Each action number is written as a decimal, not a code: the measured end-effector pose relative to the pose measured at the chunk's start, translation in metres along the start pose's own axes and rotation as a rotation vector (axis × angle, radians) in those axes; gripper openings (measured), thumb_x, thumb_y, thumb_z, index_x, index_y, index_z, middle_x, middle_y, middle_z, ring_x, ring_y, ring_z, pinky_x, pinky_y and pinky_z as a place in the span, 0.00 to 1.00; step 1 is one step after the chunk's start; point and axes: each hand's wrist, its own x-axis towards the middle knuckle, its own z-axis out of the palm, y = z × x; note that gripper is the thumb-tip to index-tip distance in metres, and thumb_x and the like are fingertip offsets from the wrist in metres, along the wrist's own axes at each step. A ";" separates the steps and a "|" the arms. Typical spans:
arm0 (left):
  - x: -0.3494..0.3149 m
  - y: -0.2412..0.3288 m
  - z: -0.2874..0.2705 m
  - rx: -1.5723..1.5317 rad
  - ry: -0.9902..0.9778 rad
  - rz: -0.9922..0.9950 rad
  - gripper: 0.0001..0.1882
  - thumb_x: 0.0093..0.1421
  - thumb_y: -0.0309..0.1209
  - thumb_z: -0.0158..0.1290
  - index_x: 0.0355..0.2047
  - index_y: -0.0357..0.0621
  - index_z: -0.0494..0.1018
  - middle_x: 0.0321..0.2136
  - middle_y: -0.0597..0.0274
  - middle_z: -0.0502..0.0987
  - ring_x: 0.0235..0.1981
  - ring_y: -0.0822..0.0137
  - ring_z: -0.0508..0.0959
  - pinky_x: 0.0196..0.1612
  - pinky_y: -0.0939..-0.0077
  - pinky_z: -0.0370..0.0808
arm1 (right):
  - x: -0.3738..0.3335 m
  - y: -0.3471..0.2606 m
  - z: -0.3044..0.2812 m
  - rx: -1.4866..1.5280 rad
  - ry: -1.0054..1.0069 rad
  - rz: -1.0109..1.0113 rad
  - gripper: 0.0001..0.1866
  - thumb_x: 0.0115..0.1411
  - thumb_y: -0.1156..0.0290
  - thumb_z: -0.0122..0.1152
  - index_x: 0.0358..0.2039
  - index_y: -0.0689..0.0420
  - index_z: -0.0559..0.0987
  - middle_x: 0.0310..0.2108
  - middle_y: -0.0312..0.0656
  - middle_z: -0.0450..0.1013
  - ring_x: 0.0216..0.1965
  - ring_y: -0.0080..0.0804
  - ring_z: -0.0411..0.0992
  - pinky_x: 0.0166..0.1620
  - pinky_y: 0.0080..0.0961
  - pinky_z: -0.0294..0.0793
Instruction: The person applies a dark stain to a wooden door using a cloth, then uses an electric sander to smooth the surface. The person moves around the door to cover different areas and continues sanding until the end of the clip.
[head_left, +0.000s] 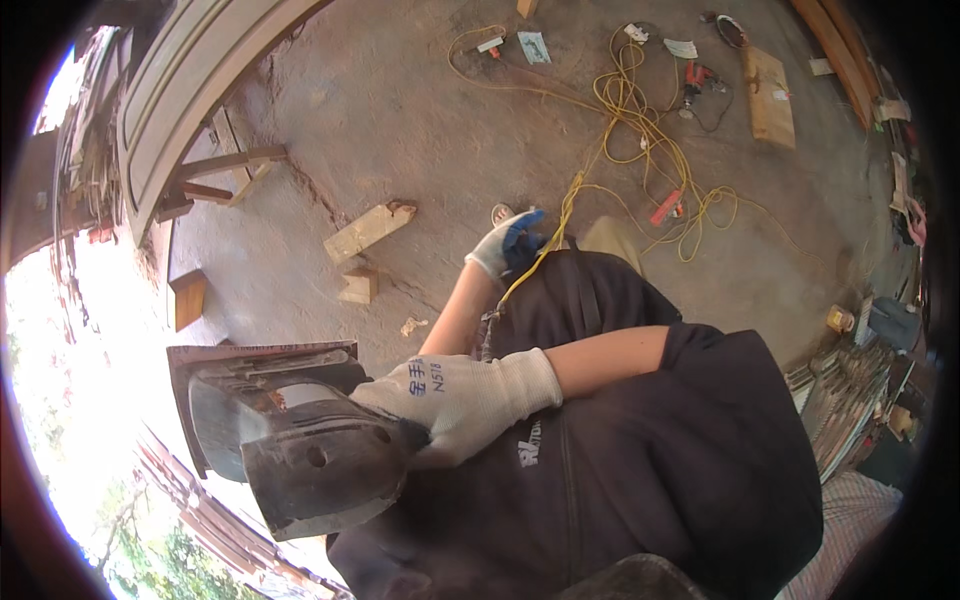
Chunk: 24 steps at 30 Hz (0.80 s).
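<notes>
My right hand, in a white knit glove, reaches across from the right, its fingers wrapped round a dark corded power tool. The tool has a curved housing with a round hole and a flat plate on its far side; its exact kind is hard to tell. Farther forward is my left hand, in a white glove with blue-coated fingers. Those fingers are stretched out and apart beside a yellow cord, with nothing seen in them. The cord runs down to a dark, twisted lead near my right glove.
The yellow cord lies tangled across the concrete floor. Near it are a red drill, a red-handled item and a wooden board. Wood offcuts lie ahead-left, beside large curved panels. Stacked strips stand at right.
</notes>
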 end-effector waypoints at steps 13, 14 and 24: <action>-0.226 0.026 -0.090 -0.487 -0.541 0.690 0.13 0.71 0.44 0.47 0.33 0.51 0.65 0.26 0.69 0.72 0.17 0.77 0.68 0.18 0.77 0.64 | -0.002 0.010 0.019 -0.092 -0.019 0.246 0.31 0.50 0.66 0.71 0.54 0.61 0.73 0.41 0.49 0.78 0.44 0.46 0.77 0.47 0.37 0.74; -0.264 0.014 -0.117 -0.418 -0.438 0.832 0.12 0.70 0.44 0.48 0.37 0.50 0.65 0.29 0.67 0.72 0.19 0.76 0.69 0.21 0.78 0.65 | -0.006 0.017 0.020 -0.020 -0.002 0.261 0.31 0.50 0.67 0.72 0.54 0.61 0.73 0.41 0.47 0.79 0.43 0.41 0.78 0.47 0.35 0.75; -0.265 0.005 -0.091 0.141 0.220 0.724 0.28 0.67 0.44 0.54 0.64 0.50 0.63 0.44 0.64 0.75 0.34 0.75 0.76 0.39 0.80 0.76 | -0.040 0.059 -0.040 -0.489 0.856 0.716 0.17 0.54 0.71 0.71 0.42 0.66 0.81 0.34 0.41 0.81 0.34 0.25 0.77 0.39 0.27 0.74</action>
